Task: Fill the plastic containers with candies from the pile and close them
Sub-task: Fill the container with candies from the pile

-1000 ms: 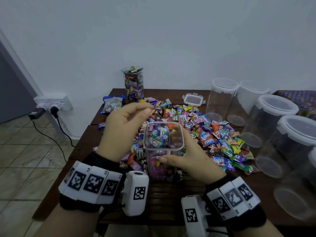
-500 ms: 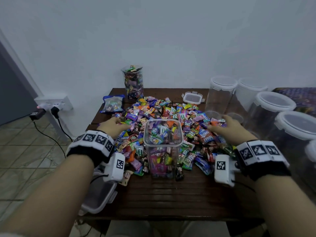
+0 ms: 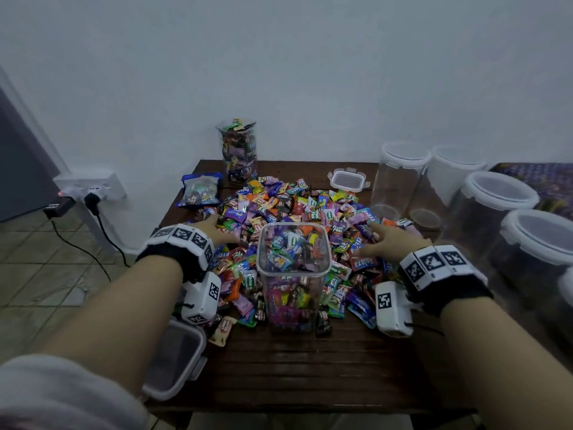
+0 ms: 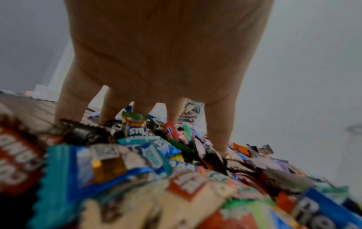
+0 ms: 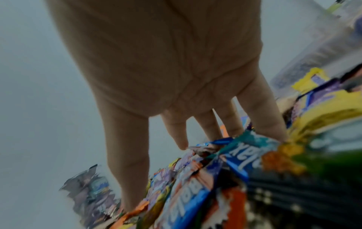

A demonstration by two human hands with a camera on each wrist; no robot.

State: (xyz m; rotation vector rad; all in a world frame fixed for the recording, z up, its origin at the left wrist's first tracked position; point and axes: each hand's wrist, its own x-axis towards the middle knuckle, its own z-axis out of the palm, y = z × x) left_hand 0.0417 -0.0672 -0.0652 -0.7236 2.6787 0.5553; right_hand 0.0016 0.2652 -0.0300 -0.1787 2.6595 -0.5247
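Note:
A clear square container (image 3: 293,276), nearly full of wrapped candies and without a lid, stands in the middle of the wooden table (image 3: 310,367) at the front of the candy pile (image 3: 288,203). My left hand (image 3: 217,232) lies on the pile to the left of the container, fingers (image 4: 219,124) straight and spread with their tips down among the wrappers (image 4: 137,139). My right hand (image 3: 387,240) lies on the pile to the right, fingers (image 5: 127,155) straight and spread over the candies (image 5: 225,162). Neither hand holds a candy that I can see.
A filled, lidless container (image 3: 238,148) stands at the back by the wall. A blue candy bag (image 3: 200,189) lies at the back left. A lid (image 3: 347,180) lies behind the pile, another lid (image 3: 176,358) at the front left edge. Several empty lidded jars (image 3: 493,212) crowd the right side.
Both hands left the central container and went out to the pile, left hand to the left side, right hand to the right. Since half a second ago they have drawn slightly inward.

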